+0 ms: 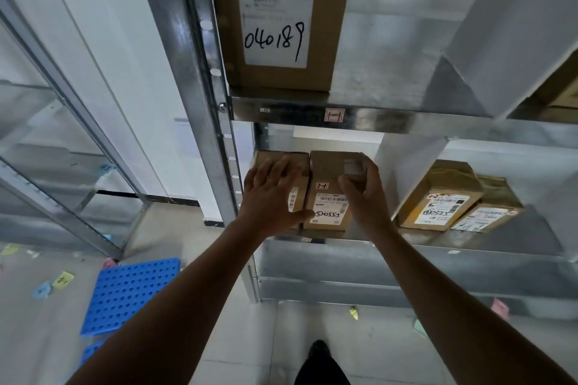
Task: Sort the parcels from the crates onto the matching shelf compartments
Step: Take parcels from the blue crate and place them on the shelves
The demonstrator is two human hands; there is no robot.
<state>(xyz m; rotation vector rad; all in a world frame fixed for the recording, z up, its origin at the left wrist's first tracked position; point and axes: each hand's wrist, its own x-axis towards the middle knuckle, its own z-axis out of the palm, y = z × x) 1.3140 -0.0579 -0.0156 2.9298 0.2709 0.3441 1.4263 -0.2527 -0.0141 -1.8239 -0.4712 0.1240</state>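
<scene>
Grey tile floor (312, 322), blue pallet (131, 294) down left, steel rack (203, 109) dead ahead. Counting parcels: one big box (275, 25) up top, two in the lower left bay, and a pair (438, 197) past the white divider (406, 162). Left hand (272, 194) lies flat, fingers spread, on the left box (297, 166), which sits tight by the post. Right hand (362, 194) curls round the parcel (325, 194) tagged 2-1, which touches its neighbour, fronts right at the shelf lip (438, 244). Open room shows only between parcel and divider.
</scene>
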